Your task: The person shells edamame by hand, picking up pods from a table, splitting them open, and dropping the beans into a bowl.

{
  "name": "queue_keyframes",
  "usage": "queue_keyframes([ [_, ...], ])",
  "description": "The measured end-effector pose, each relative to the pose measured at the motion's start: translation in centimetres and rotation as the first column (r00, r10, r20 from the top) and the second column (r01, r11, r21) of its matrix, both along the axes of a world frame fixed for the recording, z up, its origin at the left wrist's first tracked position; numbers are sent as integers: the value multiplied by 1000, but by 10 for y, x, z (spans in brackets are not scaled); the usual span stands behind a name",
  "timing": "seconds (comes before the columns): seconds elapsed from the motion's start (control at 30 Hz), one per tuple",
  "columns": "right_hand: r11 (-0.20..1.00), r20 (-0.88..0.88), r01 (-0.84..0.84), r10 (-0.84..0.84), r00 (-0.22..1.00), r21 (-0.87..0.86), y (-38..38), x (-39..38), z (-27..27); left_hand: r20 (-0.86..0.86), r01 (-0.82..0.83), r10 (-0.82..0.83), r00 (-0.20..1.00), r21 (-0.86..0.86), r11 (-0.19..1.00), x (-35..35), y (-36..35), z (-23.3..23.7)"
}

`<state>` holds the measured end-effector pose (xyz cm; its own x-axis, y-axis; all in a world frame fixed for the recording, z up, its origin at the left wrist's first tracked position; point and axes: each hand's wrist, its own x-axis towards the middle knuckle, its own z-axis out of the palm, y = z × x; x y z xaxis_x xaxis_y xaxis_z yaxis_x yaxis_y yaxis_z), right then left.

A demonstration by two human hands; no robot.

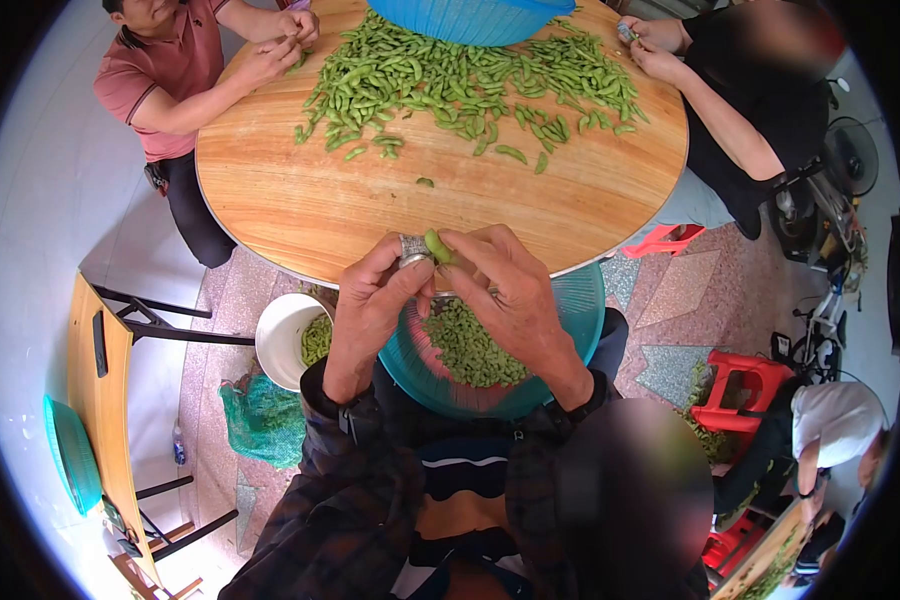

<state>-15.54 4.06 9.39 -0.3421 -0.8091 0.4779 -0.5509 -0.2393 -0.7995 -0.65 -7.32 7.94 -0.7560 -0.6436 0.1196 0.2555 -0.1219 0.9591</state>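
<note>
A green edamame pod [436, 246] is pinched between the fingers of my right hand [515, 295]. My left hand [375, 290] is closed against the pod's other side, with silvery metallic pieces [413, 249] at its thumb and index fingertips. Both hands are over the near edge of the round wooden table [310, 205]. Below them, a teal plastic basin [592, 318] rests at my lap with many shelled green beans [478, 348] in it. One loose pod [425, 182] lies on the table beyond my hands.
A heap of pods [400, 85] and a blue basket [460, 22] occupy the far tabletop. People sit at both sides, hands raised. On the floor to my left stand a white bucket [273, 340] and a green mesh bag [255, 425]. Red stools [735, 385] are at right.
</note>
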Motion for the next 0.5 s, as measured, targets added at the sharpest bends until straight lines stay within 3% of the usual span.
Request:
queue_keyframes([
  [0.27,995,-162,34,-48,986,-92,1,5,5,29,-42,44,999,-90,995,0,7,5],
  [0.5,994,-170,28,-46,984,-106,2,10,5,26,-72,75,997,-108,992,1,11,8],
])
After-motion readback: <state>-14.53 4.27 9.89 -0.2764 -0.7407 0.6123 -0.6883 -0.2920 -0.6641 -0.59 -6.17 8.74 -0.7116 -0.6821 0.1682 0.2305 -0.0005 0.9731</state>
